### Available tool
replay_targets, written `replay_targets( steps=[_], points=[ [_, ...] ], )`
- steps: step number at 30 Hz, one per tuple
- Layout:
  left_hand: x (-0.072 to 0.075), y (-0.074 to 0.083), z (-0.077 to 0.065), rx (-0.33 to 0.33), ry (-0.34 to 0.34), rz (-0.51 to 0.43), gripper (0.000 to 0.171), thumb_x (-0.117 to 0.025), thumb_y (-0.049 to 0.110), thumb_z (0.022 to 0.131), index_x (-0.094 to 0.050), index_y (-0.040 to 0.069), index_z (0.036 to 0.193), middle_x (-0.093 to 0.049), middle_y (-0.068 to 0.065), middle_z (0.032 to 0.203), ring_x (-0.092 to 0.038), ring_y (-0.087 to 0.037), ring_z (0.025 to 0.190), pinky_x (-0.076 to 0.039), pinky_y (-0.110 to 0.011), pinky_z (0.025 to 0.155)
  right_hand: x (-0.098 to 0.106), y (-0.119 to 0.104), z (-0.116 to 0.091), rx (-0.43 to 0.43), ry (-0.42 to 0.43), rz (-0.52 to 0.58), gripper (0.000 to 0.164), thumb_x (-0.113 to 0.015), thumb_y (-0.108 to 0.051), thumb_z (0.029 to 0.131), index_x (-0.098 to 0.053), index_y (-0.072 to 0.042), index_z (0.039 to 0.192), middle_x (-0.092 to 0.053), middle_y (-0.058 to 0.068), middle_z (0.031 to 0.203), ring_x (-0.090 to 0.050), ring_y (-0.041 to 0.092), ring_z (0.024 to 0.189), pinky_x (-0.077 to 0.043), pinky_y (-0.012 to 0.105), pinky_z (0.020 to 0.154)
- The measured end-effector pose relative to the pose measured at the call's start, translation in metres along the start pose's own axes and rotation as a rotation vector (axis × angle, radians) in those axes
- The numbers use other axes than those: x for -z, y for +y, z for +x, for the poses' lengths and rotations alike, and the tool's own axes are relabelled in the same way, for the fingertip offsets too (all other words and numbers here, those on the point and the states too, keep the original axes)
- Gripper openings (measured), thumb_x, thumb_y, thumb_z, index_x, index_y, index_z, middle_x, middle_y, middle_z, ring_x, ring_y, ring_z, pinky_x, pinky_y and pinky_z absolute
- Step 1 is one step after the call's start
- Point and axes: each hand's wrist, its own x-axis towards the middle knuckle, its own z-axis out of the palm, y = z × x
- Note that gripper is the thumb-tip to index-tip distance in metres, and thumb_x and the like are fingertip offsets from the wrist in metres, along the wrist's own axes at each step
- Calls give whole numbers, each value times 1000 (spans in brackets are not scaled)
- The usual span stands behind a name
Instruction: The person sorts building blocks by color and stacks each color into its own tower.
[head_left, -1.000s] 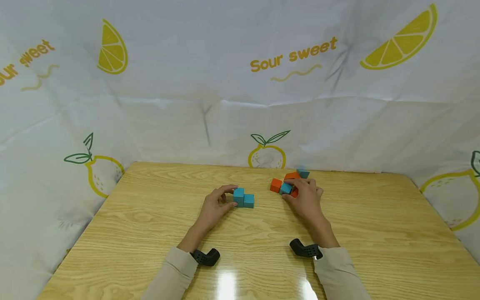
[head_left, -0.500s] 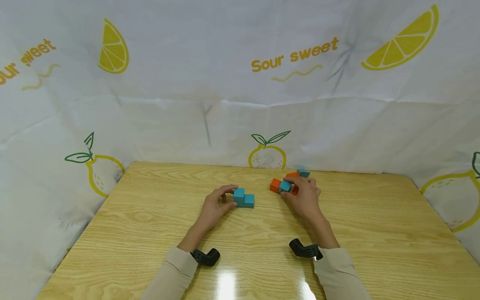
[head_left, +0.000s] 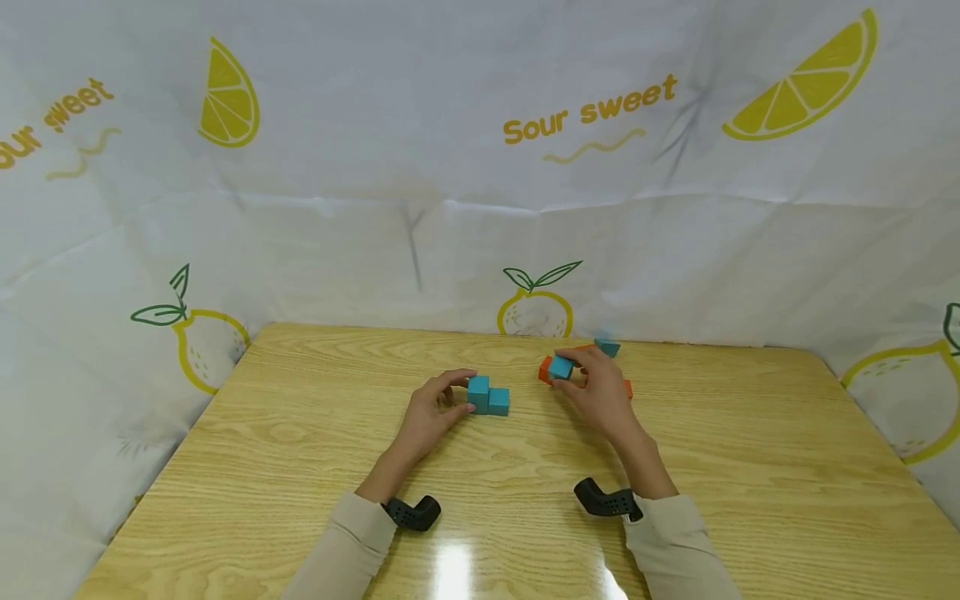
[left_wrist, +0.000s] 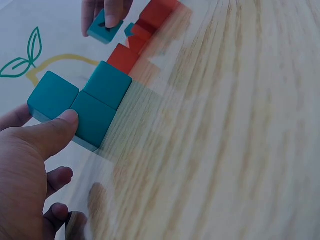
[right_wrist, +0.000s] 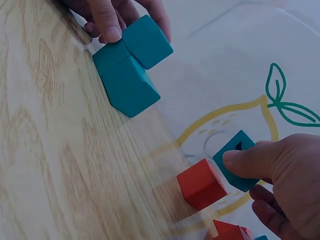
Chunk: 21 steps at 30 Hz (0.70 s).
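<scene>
Fingers (head_left: 453, 375) and thumb of a person's left hand (head_left: 427, 414) grip a stack of two smooth blue blocks (head_left: 478, 396) on a wood-grain surface (head_left: 480, 475), thumb on the near side; a third, single blue block (head_left: 498, 402) sits against the stack's right. Fingers of the right hand (head_left: 603, 396) pinch a dark-marked blue cube (head_left: 560, 367), thumb across its marked face, just beside a smooth red cube (right_wrist: 201, 184). Behind that hand lies a blue triangular block (head_left: 607, 347).
</scene>
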Motion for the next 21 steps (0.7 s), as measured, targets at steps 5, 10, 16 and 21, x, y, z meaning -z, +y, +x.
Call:
replay_targets(
  steps=[5,10,16,21],
  points=[
    [-1,-1,0,-6,3,3,51,-74,7,83,-60,24,129,-65,4,109,-49,-20,79,-40,-33,67,-4,-5,0,15,-13,42,45,-78,3,76,-64,3,119,-58,16,101,-57,33,91,-49,46,80],
    [0,-1,0,-8,0,2,51,-74,6,83,-61,24,129,-65,4,110,-49,-20,79,-40,-32,66,-8,-10,-1,14,-37,81,46,-78,3,77,-63,2,121,-59,16,104,-58,31,92,-50,46,81],
    [-1,-2,0,-10,2,1,51,-74,6,83,-61,25,129,-65,4,110,-48,-18,78,-40,-32,66,-13,-14,-1,2,-79,120,46,-76,1,79,-62,1,123,-59,16,110,-57,31,93,-50,47,83],
    [-1,-2,0,-17,4,0,51,-74,6,83,-61,24,128,-65,4,110,-48,-18,78,-39,-32,66,-18,-19,-2,6,-92,128,45,-76,-1,80,-63,0,123,-59,15,112,-58,31,93,-50,46,81]
  ],
)
